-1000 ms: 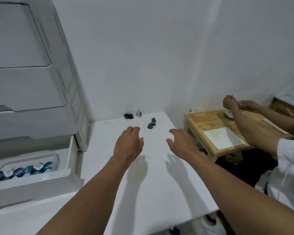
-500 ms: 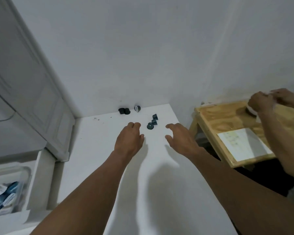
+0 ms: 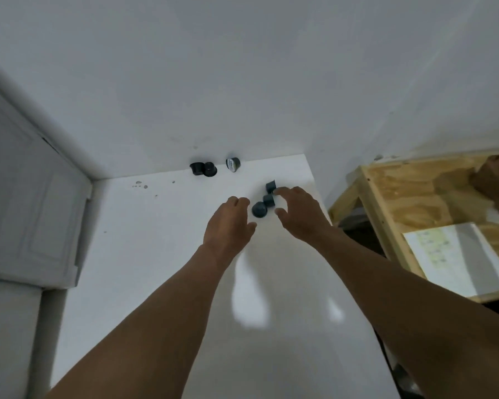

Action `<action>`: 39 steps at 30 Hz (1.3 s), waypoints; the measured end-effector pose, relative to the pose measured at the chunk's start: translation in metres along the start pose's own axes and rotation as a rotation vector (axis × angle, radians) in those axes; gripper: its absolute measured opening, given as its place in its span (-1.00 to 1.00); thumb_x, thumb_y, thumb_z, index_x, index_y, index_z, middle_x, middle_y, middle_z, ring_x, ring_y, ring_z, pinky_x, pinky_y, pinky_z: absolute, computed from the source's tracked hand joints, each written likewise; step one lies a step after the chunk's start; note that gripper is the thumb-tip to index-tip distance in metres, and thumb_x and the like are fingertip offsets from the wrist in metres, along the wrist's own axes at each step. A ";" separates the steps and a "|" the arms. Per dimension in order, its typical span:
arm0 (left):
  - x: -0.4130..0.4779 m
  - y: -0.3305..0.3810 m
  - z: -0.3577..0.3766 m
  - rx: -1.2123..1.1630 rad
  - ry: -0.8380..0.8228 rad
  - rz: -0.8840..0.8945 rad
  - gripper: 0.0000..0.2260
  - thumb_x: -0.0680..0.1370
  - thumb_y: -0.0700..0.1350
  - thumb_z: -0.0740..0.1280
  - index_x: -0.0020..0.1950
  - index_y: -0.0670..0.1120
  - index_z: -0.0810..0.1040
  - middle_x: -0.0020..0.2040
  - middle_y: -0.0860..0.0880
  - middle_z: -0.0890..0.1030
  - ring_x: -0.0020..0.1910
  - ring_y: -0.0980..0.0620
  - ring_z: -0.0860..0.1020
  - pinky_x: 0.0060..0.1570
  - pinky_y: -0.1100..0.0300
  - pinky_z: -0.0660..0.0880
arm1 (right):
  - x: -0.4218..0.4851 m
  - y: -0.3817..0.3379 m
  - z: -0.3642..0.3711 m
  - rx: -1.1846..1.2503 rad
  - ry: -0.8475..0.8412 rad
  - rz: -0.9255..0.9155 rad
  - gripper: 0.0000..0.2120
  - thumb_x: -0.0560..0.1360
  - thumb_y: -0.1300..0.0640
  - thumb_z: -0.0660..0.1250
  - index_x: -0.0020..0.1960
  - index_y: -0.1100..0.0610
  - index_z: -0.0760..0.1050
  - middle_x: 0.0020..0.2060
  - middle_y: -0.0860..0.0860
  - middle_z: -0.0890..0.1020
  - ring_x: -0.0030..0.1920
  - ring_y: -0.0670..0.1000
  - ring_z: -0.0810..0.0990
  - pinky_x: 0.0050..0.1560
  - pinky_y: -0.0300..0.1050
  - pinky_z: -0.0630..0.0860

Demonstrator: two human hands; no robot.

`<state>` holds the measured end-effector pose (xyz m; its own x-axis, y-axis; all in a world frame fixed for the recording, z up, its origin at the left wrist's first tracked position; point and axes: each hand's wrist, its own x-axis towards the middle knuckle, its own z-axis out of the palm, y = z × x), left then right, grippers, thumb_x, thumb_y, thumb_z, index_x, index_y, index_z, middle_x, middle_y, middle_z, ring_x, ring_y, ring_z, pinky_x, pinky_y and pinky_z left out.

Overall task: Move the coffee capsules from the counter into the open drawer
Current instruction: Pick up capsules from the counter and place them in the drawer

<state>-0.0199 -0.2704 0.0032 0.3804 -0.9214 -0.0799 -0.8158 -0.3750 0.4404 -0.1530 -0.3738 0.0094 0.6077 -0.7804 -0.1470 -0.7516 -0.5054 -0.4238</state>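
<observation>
1 head view looks steeply down, close over the counter [image 3: 156, 254].

Bench [image 3: 162, 283]: smooth white surface, glossy, with bright reflections near its front and small dark specks toward the rear edge. Coffee capsules [image 3: 260, 209]: dark, matt-looking plastic bodies; one capsule by the wall [image 3: 232, 164] shows a printed foil or paper lid. Side table [image 3: 415, 197]: unfinished plywood, visible grain, pale timber frame. Sheet [image 3: 455, 257] on it: white, smooth, glossy. Wall [image 3: 242, 82]: white, matt.
</observation>
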 end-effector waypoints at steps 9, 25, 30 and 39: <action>0.053 -0.007 0.041 0.025 -0.063 0.003 -0.55 0.47 0.03 0.38 0.30 -0.10 0.40 0.22 -0.11 0.49 0.17 -0.12 0.47 0.10 0.01 0.48 | 0.048 0.019 0.027 0.026 -0.091 -0.019 -0.62 0.54 0.13 0.24 0.35 0.09 0.38 0.20 0.15 0.48 0.13 0.16 0.52 0.12 -0.09 0.40; 0.013 -0.016 0.033 -0.202 -0.051 -0.117 -0.84 0.41 -0.18 0.28 -0.09 -0.14 0.32 -0.21 -0.06 0.50 -0.28 -0.09 0.43 -0.37 0.11 0.33 | 0.013 0.018 0.044 0.072 -0.111 0.035 -0.84 0.46 0.18 0.30 0.03 0.16 0.44 -0.08 0.08 0.52 -0.11 0.11 0.50 -0.14 -0.14 0.34; -0.023 -0.015 0.000 -0.194 0.022 -0.089 -0.85 0.41 -0.12 0.30 -0.13 -0.09 0.35 -0.23 0.00 0.53 -0.26 -0.07 0.49 -0.26 0.07 0.45 | -0.020 -0.010 0.023 0.037 -0.053 -0.010 -0.80 0.44 0.14 0.31 0.05 0.15 0.45 -0.08 0.07 0.48 -0.16 0.10 0.48 -0.16 -0.13 0.35; -0.116 0.026 -0.091 -0.172 0.228 -0.062 -0.86 0.40 -0.18 0.29 -0.08 -0.13 0.42 -0.23 0.11 0.51 -0.21 -0.06 0.51 -0.19 0.14 0.40 | -0.086 -0.067 -0.051 0.033 0.076 -0.138 -0.72 0.48 0.09 0.31 0.17 0.10 0.48 0.07 0.09 0.43 -0.01 0.15 0.53 -0.05 -0.15 0.39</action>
<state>-0.0454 -0.1644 0.1052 0.5312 -0.8431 0.0837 -0.7098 -0.3889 0.5874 -0.1682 -0.2913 0.0958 0.6823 -0.7309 -0.0179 -0.6530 -0.5982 -0.4645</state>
